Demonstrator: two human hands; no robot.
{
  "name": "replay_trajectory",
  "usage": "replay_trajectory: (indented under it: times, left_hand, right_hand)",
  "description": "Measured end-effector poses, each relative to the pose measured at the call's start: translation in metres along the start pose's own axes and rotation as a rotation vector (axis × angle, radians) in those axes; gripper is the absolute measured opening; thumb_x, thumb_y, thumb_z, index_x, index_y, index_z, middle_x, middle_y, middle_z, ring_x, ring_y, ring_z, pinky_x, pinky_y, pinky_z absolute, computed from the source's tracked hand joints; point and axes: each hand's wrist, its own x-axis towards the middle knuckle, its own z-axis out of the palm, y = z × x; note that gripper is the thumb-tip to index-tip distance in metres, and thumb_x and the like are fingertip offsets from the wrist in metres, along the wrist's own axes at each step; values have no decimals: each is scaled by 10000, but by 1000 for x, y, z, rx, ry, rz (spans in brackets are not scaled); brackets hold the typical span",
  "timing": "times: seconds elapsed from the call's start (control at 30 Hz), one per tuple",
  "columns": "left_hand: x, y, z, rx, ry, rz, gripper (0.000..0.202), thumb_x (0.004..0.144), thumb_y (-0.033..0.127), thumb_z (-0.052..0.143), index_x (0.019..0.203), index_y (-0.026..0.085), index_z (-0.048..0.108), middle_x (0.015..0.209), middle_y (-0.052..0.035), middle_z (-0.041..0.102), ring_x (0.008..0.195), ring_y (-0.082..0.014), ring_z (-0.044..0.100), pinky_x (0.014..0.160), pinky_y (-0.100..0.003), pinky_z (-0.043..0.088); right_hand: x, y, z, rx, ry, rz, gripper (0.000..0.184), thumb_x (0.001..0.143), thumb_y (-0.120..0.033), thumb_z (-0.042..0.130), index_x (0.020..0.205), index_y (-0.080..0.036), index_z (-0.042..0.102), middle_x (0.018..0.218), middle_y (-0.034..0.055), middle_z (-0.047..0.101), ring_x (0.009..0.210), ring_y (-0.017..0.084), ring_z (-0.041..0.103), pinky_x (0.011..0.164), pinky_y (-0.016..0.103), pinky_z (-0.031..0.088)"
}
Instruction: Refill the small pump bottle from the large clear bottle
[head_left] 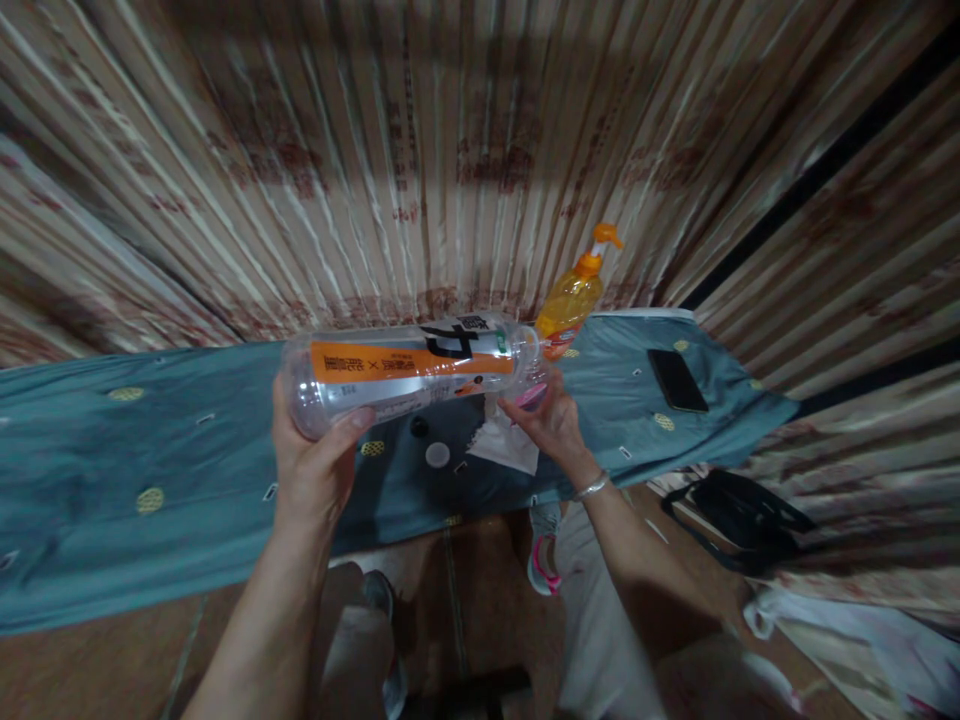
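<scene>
A large clear plastic bottle (405, 365) with an orange and silver label lies sideways in the air above the cloth-covered table. My left hand (311, 455) is closed around its base, the thumb along the near side. At the neck end, my right hand (553, 420) is closed on a small clear piece with pink (532, 397) in it; its exact kind is partly hidden by the fingers and the bottle. Just behind that hand stands an orange pump bottle (570, 303). Below it lies a white tissue (506, 442). A round white cap (437, 455) and a small black cap-like object (419, 427) rest under the bottle.
A teal patterned cloth (202, 440) covers the narrow table. On its right part lies a black phone (677, 380). Pleated curtains (337, 180) hang close behind the table and at the right. A black bag (739, 515) sits low on the right.
</scene>
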Motion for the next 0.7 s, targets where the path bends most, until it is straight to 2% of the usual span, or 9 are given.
replay_trajectory:
  times: [0.1, 0.27, 0.37, 0.43, 0.57, 0.7]
  left_hand:
    - [0, 0, -1, 8, -14, 6, 842, 441, 294, 1046, 1203, 302, 689, 1164, -13, 726, 1086, -261, 697, 1179, -569, 439]
    - [0, 1, 1, 3, -5, -8, 860, 427, 309, 1051, 1204, 303, 684, 1182, -16, 715, 1092, -267, 690, 1172, -583, 438]
    - [-1, 2, 2, 7, 19, -18, 851, 404, 334, 1058, 1174, 288, 699, 1167, -23, 714, 1084, -280, 691, 1162, -587, 445]
    - [-2, 2, 2, 10, 9, -10, 817, 429, 340, 1054, 1169, 302, 708, 1167, -24, 717, 1092, -292, 694, 1154, -589, 457]
    - [-3, 0, -1, 18, -29, 2, 727, 524, 329, 1029, 1178, 363, 712, 1189, -12, 727, 1110, -300, 700, 1156, -601, 466]
    - [-2, -2, -4, 24, -15, -6, 745, 514, 328, 1026, 1188, 350, 708, 1169, -18, 735, 1130, -314, 703, 1132, -596, 483]
  right_hand:
    - [0, 0, 0, -1, -1, 1, 875, 784, -532, 850, 1450, -127, 453, 1271, 255, 731, 1124, 395, 764, 951, 582, 644]
    - [-1, 0, 0, 15, -1, -3, 829, 816, -545, 808, 1480, -222, 433, 1294, 202, 740, 1120, 372, 766, 953, 616, 642]
    - [-1, -2, -1, 20, -11, 11, 862, 818, -558, 800, 1501, -197, 417, 1290, 217, 740, 1124, 374, 765, 967, 616, 637]
    - [-1, -2, -1, 20, -8, 13, 878, 809, -567, 806, 1496, -175, 426, 1301, 232, 732, 1149, 377, 755, 988, 606, 631]
    - [0, -2, -1, 13, 0, 13, 871, 802, -565, 811, 1498, -210, 424, 1319, 212, 725, 1160, 378, 750, 994, 620, 626]
    - [-1, -1, 0, 15, 17, -8, 899, 799, -559, 830, 1508, -188, 421, 1307, 226, 724, 1162, 386, 750, 981, 602, 631]
